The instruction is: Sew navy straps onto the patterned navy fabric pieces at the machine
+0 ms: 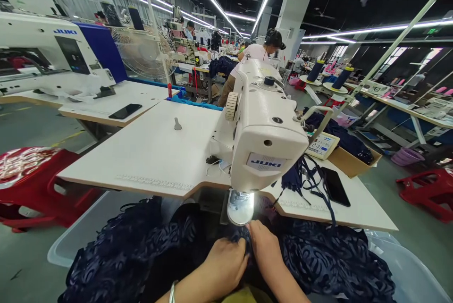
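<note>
Just in front of the lit needle area of a white sewing machine [269, 138], both my hands are close together. My left hand [226, 260] has its fingers curled and closed on dark navy fabric [240, 234]. Beside it, my right hand [262, 241] pinches the same fabric near the machine's rounded metal plate [240, 211]. Ruffled navy cloth [116, 246] spreads to the left, and more textured navy cloth [339, 260] lies to the right. The exact spot under the presser is hidden by glare and my fingers.
Navy straps [307, 175] and a black phone [336, 187] lie on the right tabletop. A control panel [322, 145] and a cardboard box [348, 164] stand behind them. Red stools [38, 189] flank the table. Beyond the machine, a person [256, 53] bends over.
</note>
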A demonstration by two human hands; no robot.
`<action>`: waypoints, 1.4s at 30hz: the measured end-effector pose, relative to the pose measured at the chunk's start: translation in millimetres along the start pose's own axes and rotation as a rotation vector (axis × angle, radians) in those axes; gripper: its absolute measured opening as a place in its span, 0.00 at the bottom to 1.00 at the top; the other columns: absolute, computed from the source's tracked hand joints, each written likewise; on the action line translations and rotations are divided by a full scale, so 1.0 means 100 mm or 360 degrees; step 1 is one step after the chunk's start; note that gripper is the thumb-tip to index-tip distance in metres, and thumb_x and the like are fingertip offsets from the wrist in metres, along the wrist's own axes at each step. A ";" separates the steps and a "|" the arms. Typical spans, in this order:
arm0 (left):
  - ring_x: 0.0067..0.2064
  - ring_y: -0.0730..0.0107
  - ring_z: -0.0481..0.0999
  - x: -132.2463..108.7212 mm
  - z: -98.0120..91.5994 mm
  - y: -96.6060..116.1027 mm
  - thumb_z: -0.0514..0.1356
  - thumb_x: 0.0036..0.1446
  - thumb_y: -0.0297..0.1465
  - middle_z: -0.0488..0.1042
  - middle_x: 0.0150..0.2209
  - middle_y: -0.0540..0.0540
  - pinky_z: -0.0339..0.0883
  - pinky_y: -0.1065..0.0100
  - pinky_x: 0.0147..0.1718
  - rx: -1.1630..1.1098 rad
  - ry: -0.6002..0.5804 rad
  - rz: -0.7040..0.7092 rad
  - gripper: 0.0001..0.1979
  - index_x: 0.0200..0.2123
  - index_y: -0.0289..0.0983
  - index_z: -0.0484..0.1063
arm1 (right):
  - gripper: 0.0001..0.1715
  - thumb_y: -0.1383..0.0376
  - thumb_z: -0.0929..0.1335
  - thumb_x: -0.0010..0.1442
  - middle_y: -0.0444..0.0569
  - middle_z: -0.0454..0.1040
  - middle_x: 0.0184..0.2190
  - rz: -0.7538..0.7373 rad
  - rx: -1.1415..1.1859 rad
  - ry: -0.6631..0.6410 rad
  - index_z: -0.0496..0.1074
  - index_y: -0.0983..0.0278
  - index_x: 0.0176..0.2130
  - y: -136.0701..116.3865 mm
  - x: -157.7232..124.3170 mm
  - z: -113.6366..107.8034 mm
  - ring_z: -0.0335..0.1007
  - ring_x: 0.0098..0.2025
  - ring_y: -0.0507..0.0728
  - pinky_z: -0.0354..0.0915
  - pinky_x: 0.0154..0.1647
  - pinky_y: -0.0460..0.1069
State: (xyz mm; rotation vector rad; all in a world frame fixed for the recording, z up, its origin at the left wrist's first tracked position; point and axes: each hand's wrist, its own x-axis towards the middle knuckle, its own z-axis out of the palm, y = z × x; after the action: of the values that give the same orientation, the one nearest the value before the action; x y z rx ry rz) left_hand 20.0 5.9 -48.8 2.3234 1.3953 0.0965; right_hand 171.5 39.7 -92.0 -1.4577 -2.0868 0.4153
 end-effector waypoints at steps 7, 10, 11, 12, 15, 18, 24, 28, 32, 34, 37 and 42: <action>0.46 0.63 0.72 -0.14 -0.40 -0.20 0.60 0.56 0.43 0.74 0.43 0.45 0.67 0.65 0.46 -0.0893 0.0233 0.0219 0.19 0.46 0.37 0.69 | 0.13 0.64 0.61 0.65 0.42 0.78 0.35 -0.0319 0.0604 -0.0750 0.76 0.57 0.41 -0.44 0.12 -0.82 0.74 0.36 0.52 0.64 0.38 0.43; 0.31 0.73 0.72 -0.18 -0.62 -0.23 0.53 0.61 0.44 0.73 0.28 0.51 0.66 0.73 0.31 -0.0985 0.0293 0.0135 0.18 0.31 0.36 0.71 | 0.13 0.61 0.62 0.65 0.43 0.78 0.38 -0.0208 0.0712 -0.0548 0.75 0.58 0.43 -0.62 0.24 -1.00 0.74 0.39 0.53 0.64 0.42 0.44; 0.30 0.73 0.71 -0.19 -0.68 -0.23 0.51 0.62 0.43 0.72 0.27 0.51 0.65 0.73 0.30 -0.0875 0.0445 0.0076 0.18 0.31 0.36 0.71 | 0.13 0.60 0.63 0.64 0.44 0.78 0.37 -0.0156 0.0678 -0.0421 0.75 0.58 0.42 -0.64 0.29 -0.99 0.74 0.39 0.54 0.64 0.42 0.45; 0.32 0.72 0.72 -0.18 -0.72 -0.22 0.51 0.63 0.42 0.73 0.29 0.50 0.66 0.72 0.32 -0.0701 0.0658 0.0047 0.16 0.34 0.37 0.72 | 0.13 0.59 0.63 0.64 0.45 0.78 0.37 -0.0104 0.0626 -0.0292 0.75 0.59 0.40 -0.64 0.34 -0.96 0.74 0.39 0.54 0.64 0.42 0.45; 0.46 0.65 0.73 -0.14 -0.80 -0.22 0.54 0.63 0.35 0.75 0.43 0.45 0.64 0.64 0.47 -0.0044 0.1204 0.0185 0.12 0.47 0.39 0.70 | 0.11 0.58 0.64 0.62 0.45 0.76 0.33 0.0086 0.0534 -0.0020 0.73 0.61 0.36 -0.61 0.45 -0.80 0.71 0.36 0.54 0.62 0.38 0.46; 0.55 0.69 0.68 -0.09 -0.82 -0.23 0.51 0.63 0.26 0.73 0.52 0.45 0.56 0.65 0.56 0.0253 0.1158 0.0565 0.17 0.55 0.39 0.65 | 0.09 0.59 0.65 0.60 0.40 0.68 0.23 0.0348 0.0697 0.0049 0.67 0.62 0.33 -0.58 0.51 -0.67 0.63 0.27 0.51 0.58 0.30 0.45; 0.55 0.73 0.68 -0.04 -0.82 -0.22 0.47 0.66 0.27 0.73 0.53 0.50 0.51 0.66 0.52 0.0334 0.0967 0.0594 0.17 0.55 0.43 0.65 | 0.06 0.61 0.63 0.59 0.35 0.57 0.19 0.0606 0.1341 -0.0069 0.61 0.62 0.36 -0.53 0.61 -0.66 0.52 0.21 0.49 0.54 0.25 0.44; 0.53 0.68 0.70 -0.03 -0.80 -0.17 0.48 0.65 0.27 0.76 0.49 0.50 0.51 0.63 0.49 0.0455 0.1070 0.0437 0.16 0.52 0.43 0.68 | 0.07 0.62 0.62 0.58 0.35 0.55 0.18 0.0504 0.1137 -0.0061 0.61 0.63 0.38 -0.47 0.74 -0.72 0.51 0.21 0.49 0.53 0.24 0.45; 0.51 0.63 0.71 -0.03 -0.74 -0.12 0.48 0.64 0.26 0.76 0.49 0.48 0.53 0.61 0.46 0.0582 0.1159 0.0306 0.16 0.50 0.41 0.70 | 0.03 0.66 0.61 0.57 0.34 0.53 0.17 0.0328 0.0822 -0.0109 0.60 0.62 0.35 -0.44 0.83 -0.75 0.51 0.20 0.49 0.50 0.24 0.45; 0.51 0.61 0.71 -0.03 -0.72 -0.09 0.48 0.64 0.26 0.76 0.49 0.47 0.53 0.60 0.45 0.0622 0.1170 0.0252 0.16 0.50 0.40 0.71 | 0.03 0.67 0.60 0.56 0.35 0.54 0.18 0.0301 0.0646 -0.0040 0.61 0.62 0.35 -0.43 0.85 -0.75 0.52 0.21 0.50 0.49 0.25 0.45; 0.50 0.60 0.71 -0.02 -0.71 -0.04 0.49 0.62 0.25 0.76 0.49 0.46 0.54 0.59 0.44 0.0668 0.1165 0.0198 0.16 0.49 0.38 0.71 | 0.01 0.67 0.60 0.57 0.37 0.57 0.19 0.0306 0.0439 0.0005 0.61 0.62 0.32 -0.42 0.88 -0.74 0.54 0.23 0.50 0.49 0.25 0.45; 0.48 0.58 0.72 -0.01 -0.72 0.01 0.49 0.60 0.22 0.77 0.47 0.47 0.55 0.59 0.42 0.0750 0.1194 0.0174 0.18 0.48 0.36 0.72 | 0.06 0.65 0.61 0.58 0.38 0.59 0.18 0.0330 0.0252 -0.0021 0.59 0.61 0.28 -0.41 0.92 -0.72 0.55 0.23 0.51 0.49 0.25 0.46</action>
State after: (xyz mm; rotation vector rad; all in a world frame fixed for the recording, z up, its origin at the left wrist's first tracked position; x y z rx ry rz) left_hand 1.0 28.3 17.3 2.9179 1.7647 0.8275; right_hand 160.1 105.8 11.7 -1.5838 -1.8717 0.6567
